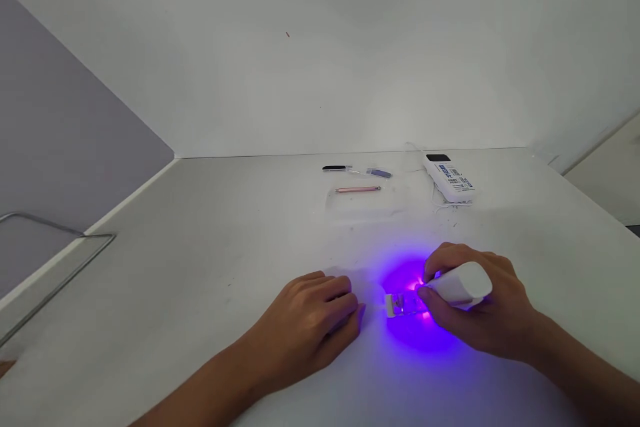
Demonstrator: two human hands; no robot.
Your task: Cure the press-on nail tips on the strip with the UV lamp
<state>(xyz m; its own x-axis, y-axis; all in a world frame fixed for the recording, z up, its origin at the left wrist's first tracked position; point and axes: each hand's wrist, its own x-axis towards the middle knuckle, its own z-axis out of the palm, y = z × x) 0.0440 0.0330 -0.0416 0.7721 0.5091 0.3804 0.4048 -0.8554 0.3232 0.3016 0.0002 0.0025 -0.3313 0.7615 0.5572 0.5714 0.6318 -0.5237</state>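
My right hand point(493, 313) grips a white handheld UV lamp point(464, 285), fingers and thumb wrapped round its body. The lamp is lit and throws a violet glow on the white tabletop. Under its light lies a small clear piece with a white end point(390, 305); its right part is hidden by the lamp and my fingers. To the left, my left hand point(315, 317) rests on the table with its fingers curled in, apart from the clear piece. No object shows in it.
A pink pen-like stick point(358, 189) lies on a clear sheet further back. Behind it are a black-handled tool point(335, 167) and a small grey-blue piece point(379, 173). At back right sits a white printed device point(450, 179) with a cable. A metal rod point(60, 287) crosses the left edge.
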